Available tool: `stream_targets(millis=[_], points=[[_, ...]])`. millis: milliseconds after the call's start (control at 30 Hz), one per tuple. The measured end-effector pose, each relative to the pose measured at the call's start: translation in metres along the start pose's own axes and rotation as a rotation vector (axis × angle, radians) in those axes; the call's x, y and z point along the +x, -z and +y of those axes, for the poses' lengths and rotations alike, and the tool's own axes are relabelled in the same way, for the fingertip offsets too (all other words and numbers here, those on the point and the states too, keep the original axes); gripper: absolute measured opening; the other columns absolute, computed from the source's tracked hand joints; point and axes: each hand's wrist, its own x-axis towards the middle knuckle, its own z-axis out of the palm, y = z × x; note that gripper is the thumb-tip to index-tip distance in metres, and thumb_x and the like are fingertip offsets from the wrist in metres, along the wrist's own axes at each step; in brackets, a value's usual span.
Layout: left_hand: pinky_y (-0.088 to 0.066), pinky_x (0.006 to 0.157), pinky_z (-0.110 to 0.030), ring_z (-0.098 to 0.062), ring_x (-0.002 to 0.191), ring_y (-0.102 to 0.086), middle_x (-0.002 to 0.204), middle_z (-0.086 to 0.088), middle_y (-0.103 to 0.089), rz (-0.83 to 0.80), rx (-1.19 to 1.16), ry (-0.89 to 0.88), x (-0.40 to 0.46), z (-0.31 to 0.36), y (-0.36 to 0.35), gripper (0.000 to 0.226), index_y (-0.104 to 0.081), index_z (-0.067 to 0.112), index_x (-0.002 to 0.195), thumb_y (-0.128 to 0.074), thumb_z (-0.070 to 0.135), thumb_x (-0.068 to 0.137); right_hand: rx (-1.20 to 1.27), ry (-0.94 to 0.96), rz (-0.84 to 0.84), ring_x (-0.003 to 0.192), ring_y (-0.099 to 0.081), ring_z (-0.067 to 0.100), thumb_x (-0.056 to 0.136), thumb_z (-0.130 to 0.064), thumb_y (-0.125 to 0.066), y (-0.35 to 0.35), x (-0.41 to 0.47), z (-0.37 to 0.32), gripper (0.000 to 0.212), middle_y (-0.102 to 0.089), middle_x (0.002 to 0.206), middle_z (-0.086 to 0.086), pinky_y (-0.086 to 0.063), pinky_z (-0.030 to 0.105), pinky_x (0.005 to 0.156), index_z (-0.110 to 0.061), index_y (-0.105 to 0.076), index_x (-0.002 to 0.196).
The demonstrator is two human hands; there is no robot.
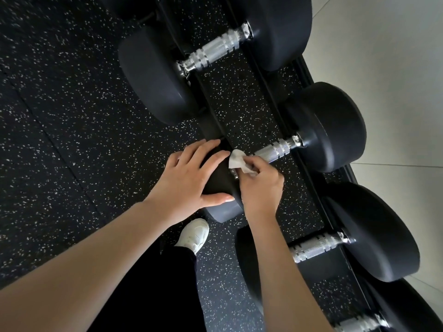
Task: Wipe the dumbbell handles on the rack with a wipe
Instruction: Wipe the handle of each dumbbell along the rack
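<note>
- The left hand (189,176) is lying flat with straight, spread fingers on the near black head (220,178) of the middle dumbbell, at the centre of the frame.
- The right hand (261,185) is grasping a crumpled white wipe (239,161) with curled fingers, pressing it onto the near end of that dumbbell's knurled silver handle (275,150).
- The rack (309,188) is running diagonally from the top centre to the lower right, carrying further dumbbells: one handle (215,47) is showing at the upper centre, another handle (316,246) at the lower right.
- A white shoe (195,234) is standing on the speckled black floor (72,104) below the hands.
</note>
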Motion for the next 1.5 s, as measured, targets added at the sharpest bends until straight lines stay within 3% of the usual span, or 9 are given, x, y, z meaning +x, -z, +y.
stream_targets(millis=[167, 400, 567, 700, 833, 1033, 1233, 1367, 1500], points=[[-0.039, 0.097, -0.046, -0.024, 0.133, -0.035, 0.146, -0.001, -0.039, 0.000, -0.007, 0.006, 0.000, 0.000, 0.000, 0.078, -0.041, 0.024, 0.138, -0.038, 0.071, 0.075, 0.120, -0.129, -0.075, 0.073, -0.061, 0.021, 0.080, -0.031, -0.069, 0.004, 0.003, -0.005, 0.011, -0.065, 0.068, -0.002, -0.048, 0.030, 0.066, -0.022, -0.067, 0.076], [-0.039, 0.097, -0.048, -0.023, 0.133, -0.033, 0.146, 0.000, -0.038, 0.006, -0.021, 0.004, -0.001, 0.001, 0.000, 0.079, -0.041, 0.023, 0.138, -0.038, 0.072, 0.076, 0.298, -0.322, -0.025, 0.095, -0.062, 0.027, 0.076, -0.037, -0.070, 0.014, 0.011, 0.003, 0.020, -0.068, 0.087, 0.003, -0.052, 0.042, 0.084, -0.018, -0.068, 0.083], [-0.039, 0.097, -0.048, -0.025, 0.133, -0.036, 0.147, -0.001, -0.038, -0.002, -0.014, 0.000, -0.001, 0.000, 0.000, 0.079, -0.042, 0.022, 0.139, -0.038, 0.072, 0.077, 0.318, -0.288, 0.118, 0.078, -0.061, 0.012, 0.077, -0.023, -0.074, 0.019, 0.013, -0.005, 0.031, -0.061, 0.083, -0.009, -0.049, 0.018, 0.070, -0.015, -0.060, 0.104], [-0.040, 0.096, -0.048, -0.025, 0.133, -0.036, 0.147, 0.000, -0.037, 0.005, -0.006, -0.007, 0.000, 0.001, -0.001, 0.077, -0.041, 0.023, 0.138, -0.039, 0.070, 0.077, 0.358, -0.175, 0.256, 0.091, -0.056, 0.014, 0.075, -0.011, -0.074, 0.016, 0.008, -0.008, 0.044, -0.055, 0.100, -0.008, -0.050, 0.026, 0.080, -0.020, -0.043, 0.105], [-0.041, 0.096, -0.049, -0.024, 0.133, -0.036, 0.147, 0.001, -0.036, 0.005, -0.009, -0.003, 0.000, 0.000, -0.001, 0.078, -0.040, 0.023, 0.139, -0.040, 0.070, 0.076, 0.310, 0.033, 0.326, 0.092, -0.049, -0.015, 0.075, 0.001, -0.071, 0.009, 0.008, 0.000, 0.036, -0.051, 0.112, 0.006, -0.033, -0.006, 0.075, -0.008, -0.060, 0.108], [-0.039, 0.097, -0.049, -0.024, 0.134, -0.035, 0.148, 0.002, -0.034, 0.001, -0.009, 0.000, 0.000, -0.001, -0.003, 0.078, -0.037, 0.026, 0.140, -0.040, 0.070, 0.076, 0.174, 0.189, 0.316, 0.093, -0.050, 0.005, 0.077, -0.002, -0.069, 0.001, 0.003, 0.020, 0.026, -0.054, 0.107, 0.015, -0.033, -0.006, 0.082, -0.003, -0.069, 0.103], [-0.038, 0.098, -0.049, -0.024, 0.133, -0.036, 0.147, 0.001, -0.035, 0.009, -0.009, -0.002, 0.000, 0.000, -0.003, 0.077, -0.038, 0.025, 0.139, -0.041, 0.070, 0.076, -0.073, 0.388, 0.315, 0.101, -0.047, 0.024, 0.082, -0.009, -0.064, -0.007, -0.001, 0.028, 0.029, -0.041, 0.123, 0.009, -0.046, 0.041, 0.085, -0.004, -0.064, 0.110], [-0.038, 0.097, -0.048, -0.024, 0.132, -0.035, 0.147, 0.001, -0.036, 0.012, -0.009, -0.003, 0.000, -0.001, -0.003, 0.077, -0.039, 0.025, 0.139, -0.041, 0.070, 0.076, -0.243, 0.419, 0.330, 0.112, -0.039, 0.022, 0.080, -0.011, -0.067, -0.005, -0.001, 0.028, 0.027, -0.035, 0.126, 0.002, -0.028, 0.032, 0.092, -0.011, -0.067, 0.106], [-0.039, 0.097, -0.048, -0.024, 0.133, -0.034, 0.147, 0.001, -0.035, 0.012, -0.005, -0.002, 0.000, 0.000, -0.003, 0.078, -0.039, 0.024, 0.139, -0.040, 0.070, 0.076, -0.275, 0.575, 0.267, 0.118, -0.039, 0.022, 0.081, -0.004, -0.064, 0.002, 0.003, 0.030, 0.032, -0.045, 0.125, 0.004, -0.031, 0.038, 0.097, -0.010, -0.065, 0.112]])
